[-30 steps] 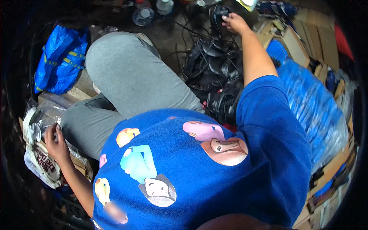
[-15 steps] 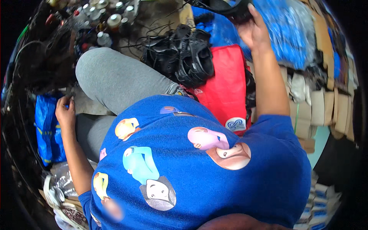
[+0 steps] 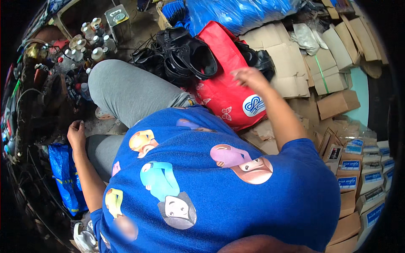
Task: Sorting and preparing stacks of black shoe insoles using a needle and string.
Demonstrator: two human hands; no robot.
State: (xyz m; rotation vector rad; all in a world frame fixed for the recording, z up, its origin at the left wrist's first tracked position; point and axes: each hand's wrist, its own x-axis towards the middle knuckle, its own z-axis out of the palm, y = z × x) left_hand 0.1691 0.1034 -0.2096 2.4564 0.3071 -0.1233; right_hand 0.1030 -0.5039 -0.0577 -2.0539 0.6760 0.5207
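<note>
My right hand (image 3: 249,79) hovers over the red bag (image 3: 225,95), slightly blurred, its fingers loosely apart and holding nothing. Left of it, a black strapped shoe (image 3: 203,58) lies on top of a heap of black footwear (image 3: 168,52), against the bag's upper left side. More black shoes (image 3: 263,63) show past the bag's right edge. My left hand (image 3: 76,134) is beside my bent leg, above a blue bag (image 3: 65,177); its fingers are curled in, and I see nothing in them.
Several bottles (image 3: 95,42) stand at the far left, next to a small metal stool (image 3: 117,17). A blue plastic-wrapped bundle (image 3: 240,14) lies at the back. Flattened cardboard (image 3: 280,55) spreads to the right, with stacked labelled boxes (image 3: 350,168) nearer me.
My right hand has let go of the black shoe held up at the back and come nearer, over the red bag. My view has shifted; my left hand has stayed beside my leg.
</note>
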